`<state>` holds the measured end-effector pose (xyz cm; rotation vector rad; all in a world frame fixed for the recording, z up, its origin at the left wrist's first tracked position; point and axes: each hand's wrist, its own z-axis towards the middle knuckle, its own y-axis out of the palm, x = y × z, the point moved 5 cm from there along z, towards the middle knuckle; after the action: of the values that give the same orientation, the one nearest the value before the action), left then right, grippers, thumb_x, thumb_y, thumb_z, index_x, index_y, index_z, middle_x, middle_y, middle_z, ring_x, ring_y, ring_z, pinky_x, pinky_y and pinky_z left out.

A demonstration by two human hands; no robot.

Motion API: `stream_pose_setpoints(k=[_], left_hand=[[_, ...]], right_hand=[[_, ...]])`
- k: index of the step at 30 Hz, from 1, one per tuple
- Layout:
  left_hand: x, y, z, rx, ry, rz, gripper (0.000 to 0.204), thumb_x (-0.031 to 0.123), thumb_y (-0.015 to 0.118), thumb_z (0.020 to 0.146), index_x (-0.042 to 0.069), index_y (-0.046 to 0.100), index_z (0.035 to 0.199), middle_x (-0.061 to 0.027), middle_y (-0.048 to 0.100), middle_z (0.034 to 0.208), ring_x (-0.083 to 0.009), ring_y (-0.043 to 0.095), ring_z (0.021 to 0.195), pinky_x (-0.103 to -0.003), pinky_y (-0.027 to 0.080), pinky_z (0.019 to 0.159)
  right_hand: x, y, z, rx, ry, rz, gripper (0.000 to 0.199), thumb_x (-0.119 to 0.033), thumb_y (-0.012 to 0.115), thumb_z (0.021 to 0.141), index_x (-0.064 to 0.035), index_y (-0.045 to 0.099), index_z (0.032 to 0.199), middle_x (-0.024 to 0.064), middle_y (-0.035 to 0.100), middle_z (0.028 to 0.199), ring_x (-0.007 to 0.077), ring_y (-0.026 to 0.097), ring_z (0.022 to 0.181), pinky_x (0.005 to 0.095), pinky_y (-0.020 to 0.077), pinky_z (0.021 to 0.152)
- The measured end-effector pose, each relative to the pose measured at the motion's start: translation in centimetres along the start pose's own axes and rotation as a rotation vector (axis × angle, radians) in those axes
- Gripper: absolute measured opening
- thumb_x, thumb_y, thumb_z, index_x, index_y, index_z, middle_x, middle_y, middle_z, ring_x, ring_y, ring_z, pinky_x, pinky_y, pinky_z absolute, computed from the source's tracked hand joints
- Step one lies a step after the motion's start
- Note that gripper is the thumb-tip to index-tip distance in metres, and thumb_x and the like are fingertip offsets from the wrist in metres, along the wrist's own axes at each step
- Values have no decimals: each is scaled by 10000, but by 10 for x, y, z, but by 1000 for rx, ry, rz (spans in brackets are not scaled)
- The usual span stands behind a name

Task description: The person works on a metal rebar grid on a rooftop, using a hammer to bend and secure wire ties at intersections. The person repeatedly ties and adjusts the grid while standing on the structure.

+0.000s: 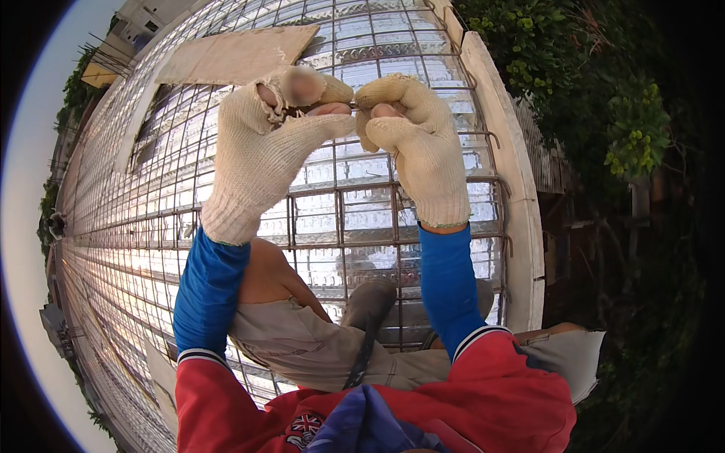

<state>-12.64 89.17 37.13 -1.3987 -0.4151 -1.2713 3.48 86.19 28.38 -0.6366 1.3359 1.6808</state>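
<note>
Up in the top middle of the frame, two gloved hands meet fingertip to fingertip. The left hand (pixel 260 143) has its thumb and fingers drawn close together, pointing right; its cream knit glove is frayed, and bare skin shows through. A round blurred patch covers part of its fingers, so their exact bend is hard to make out. The right hand (pixel 424 140) is curled inward, its thumb near the forefinger and a bare fingertip showing between them. Where the hands meet, just above the centre of the frame, a thin dark sliver (pixel 353 106) shows; most of it is hidden by the fingers, and I cannot tell what it is, or whether either hand is pinching it.

Below and behind the hands, a grid of metal rods (pixel 340 246) runs over shiny silver sheets (pixel 314 219). A flat board (pixel 242 56) lies at the upper left, its lower right corner hidden behind the left hand. A pale concrete edge (pixel 522 226) curves down the right side, with dark trees (pixel 563 53) beyond it, murky toward the lower right.

Blue sleeves (pixel 445 275) and a red shirt (pixel 498 396) fill the lower frame, cut off at the bottom. Beige shorts (pixel 294 332) partly hide a dark boot (pixel 370 300).
</note>
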Motion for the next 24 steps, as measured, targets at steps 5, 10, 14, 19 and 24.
stream_pose_setpoints(k=[5, 10, 14, 19, 24], left_hand=[[-8, 2, -7, 69, 65, -91, 371, 48, 849, 856, -55, 689, 1174, -130, 788, 1071, -172, 771, 991, -296, 641, 852], [-8, 8, -8, 39, 137, -33, 347, 46, 836, 877, -63, 674, 1164, -159, 773, 1131, -186, 772, 1005, -290, 643, 843], [-2, 11, -13, 77, 198, 158, 348, 58, 848, 870, -63, 686, 1153, -170, 775, 1102, -188, 772, 1014, -292, 645, 835], [2, 15, -12, 98, 119, -46, 330, 166, 827, 915, -68, 701, 1112, -146, 774, 977, -179, 778, 889, -267, 631, 737], [-27, 18, 0, -81, -189, -567, 423, 374, 674, 1027, -36, 691, 1130, -79, 702, 882, -107, 624, 668, -231, 493, 575]], right_hand=[[-28, -9, -2, 39, -529, -635, 421, -204, 917, 771, -43, 733, 1113, 78, 707, 1067, 195, 679, 968, 329, 562, 795], [-45, -1, -12, 148, -753, -910, 351, -186, 928, 754, -61, 753, 1030, 95, 699, 1043, 258, 685, 954, 358, 566, 794], [-47, 4, -14, 121, -806, -979, 226, -126, 864, 820, -64, 748, 1004, 106, 720, 999, 279, 717, 899, 350, 575, 741], [-41, 2, -13, 166, -776, -958, 165, -114, 804, 881, -76, 729, 1024, 126, 750, 1005, 295, 750, 838, 351, 589, 688], [-25, 0, -11, 119, -806, -964, 244, -124, 805, 867, -84, 696, 1081, 127, 750, 1030, 327, 745, 887, 393, 601, 771]])
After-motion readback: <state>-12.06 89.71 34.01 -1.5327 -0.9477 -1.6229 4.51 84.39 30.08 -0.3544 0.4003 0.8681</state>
